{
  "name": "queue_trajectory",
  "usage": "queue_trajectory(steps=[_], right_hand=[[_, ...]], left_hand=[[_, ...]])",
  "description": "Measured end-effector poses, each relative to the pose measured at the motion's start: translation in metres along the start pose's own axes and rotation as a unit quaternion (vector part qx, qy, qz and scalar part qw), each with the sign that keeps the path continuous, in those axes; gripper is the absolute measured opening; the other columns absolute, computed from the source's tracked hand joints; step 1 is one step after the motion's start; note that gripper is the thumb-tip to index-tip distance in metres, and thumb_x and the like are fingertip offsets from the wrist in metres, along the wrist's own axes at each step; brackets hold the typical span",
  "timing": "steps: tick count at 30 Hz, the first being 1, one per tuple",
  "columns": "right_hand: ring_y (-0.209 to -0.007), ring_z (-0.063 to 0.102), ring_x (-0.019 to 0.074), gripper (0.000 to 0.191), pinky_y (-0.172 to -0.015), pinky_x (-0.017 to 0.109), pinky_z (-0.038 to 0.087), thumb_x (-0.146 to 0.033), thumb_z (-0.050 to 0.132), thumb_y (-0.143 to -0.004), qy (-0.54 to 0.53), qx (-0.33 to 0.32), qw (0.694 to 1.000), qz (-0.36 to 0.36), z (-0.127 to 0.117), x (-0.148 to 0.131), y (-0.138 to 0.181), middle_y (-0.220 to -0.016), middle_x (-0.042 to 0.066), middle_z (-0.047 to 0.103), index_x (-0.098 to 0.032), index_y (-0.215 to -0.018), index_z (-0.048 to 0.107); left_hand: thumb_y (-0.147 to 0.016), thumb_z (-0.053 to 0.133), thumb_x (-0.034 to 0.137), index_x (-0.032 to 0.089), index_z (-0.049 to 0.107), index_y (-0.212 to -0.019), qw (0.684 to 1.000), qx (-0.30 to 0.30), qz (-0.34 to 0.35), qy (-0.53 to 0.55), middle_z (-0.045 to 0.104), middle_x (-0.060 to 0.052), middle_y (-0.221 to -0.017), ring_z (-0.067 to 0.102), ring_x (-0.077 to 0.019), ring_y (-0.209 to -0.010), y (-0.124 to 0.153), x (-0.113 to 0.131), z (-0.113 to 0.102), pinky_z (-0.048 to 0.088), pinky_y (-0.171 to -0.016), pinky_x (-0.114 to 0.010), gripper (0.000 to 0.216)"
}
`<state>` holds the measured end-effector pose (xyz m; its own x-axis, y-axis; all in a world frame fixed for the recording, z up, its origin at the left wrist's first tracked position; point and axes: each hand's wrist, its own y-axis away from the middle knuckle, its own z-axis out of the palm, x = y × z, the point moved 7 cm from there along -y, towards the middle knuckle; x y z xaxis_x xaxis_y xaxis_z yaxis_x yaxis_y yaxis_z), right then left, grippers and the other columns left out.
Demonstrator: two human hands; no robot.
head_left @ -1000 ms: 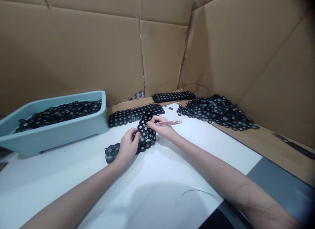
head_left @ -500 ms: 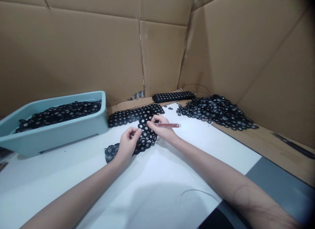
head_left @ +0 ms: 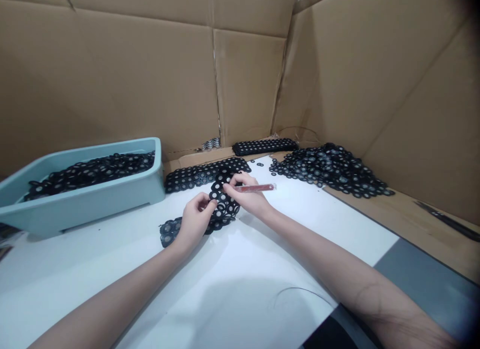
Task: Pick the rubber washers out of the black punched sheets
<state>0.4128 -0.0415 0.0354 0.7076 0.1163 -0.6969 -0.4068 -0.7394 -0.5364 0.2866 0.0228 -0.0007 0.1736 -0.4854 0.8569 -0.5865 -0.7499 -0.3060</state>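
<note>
A black strip of joined rings lies on the white tabletop in the middle of the head view. My left hand pinches the strip's left edge between thumb and fingers. My right hand grips a thin red tool like a pen, its tip at the strip's upper end. The tool's handle points to the right. The strip's lower left end sticks out past my left hand.
A light blue tub full of loose black rings stands at the left. More ring strips lie behind my hands, another strip by the cardboard wall. A big pile of loose rings is at the right. A dark blade lies far right.
My left hand shifted its pinch on the strip slightly. The red tool dipped, then tilted back up a little. The strip settled flatter on the table.
</note>
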Motion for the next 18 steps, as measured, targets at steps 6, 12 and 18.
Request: queue_trajectory(steps=[6, 12, 18], right_hand=[[-0.075, 0.048, 0.0155, 0.023, -0.076, 0.03, 0.033, -0.031, 0.054, -0.07, 0.004, 0.003, 1.0, -0.005, 0.0, 0.002, -0.003, -0.064, -0.001, 0.05, -0.019, -0.053, 0.045], [-0.07, 0.049, 0.015, 0.022, -0.069, 0.028, 0.036, -0.03, 0.051, -0.071, -0.028, 0.018, 0.999, 0.03, -0.006, 0.02, -0.01, -0.06, -0.001, 0.051, -0.018, -0.053, 0.045], [-0.067, 0.048, 0.0141, 0.023, -0.065, 0.026, 0.035, -0.032, 0.05, -0.071, -0.033, -0.026, 0.999, 0.031, 0.006, 0.028, -0.007, -0.06, -0.001, 0.051, -0.018, -0.054, 0.045]], left_hand=[[-0.071, 0.045, 0.021, 0.018, 0.044, -0.063, 1.0, -0.003, 0.001, -0.004, 0.043, 0.005, -0.059, 0.04, -0.0103, -0.057, 0.0, 0.001, 0.0, 0.032, -0.056, -0.021, 0.009], [-0.069, 0.043, 0.016, 0.018, 0.054, -0.08, 1.0, -0.01, -0.013, 0.014, 0.057, 0.001, -0.074, 0.047, -0.0114, -0.06, 0.004, 0.0, 0.004, 0.036, -0.059, -0.023, 0.016], [-0.071, 0.046, 0.02, 0.018, 0.052, -0.085, 0.999, 0.0, -0.023, 0.041, 0.055, 0.001, -0.076, 0.05, -0.0128, -0.069, 0.003, -0.007, 0.006, 0.039, -0.065, -0.024, 0.015]])
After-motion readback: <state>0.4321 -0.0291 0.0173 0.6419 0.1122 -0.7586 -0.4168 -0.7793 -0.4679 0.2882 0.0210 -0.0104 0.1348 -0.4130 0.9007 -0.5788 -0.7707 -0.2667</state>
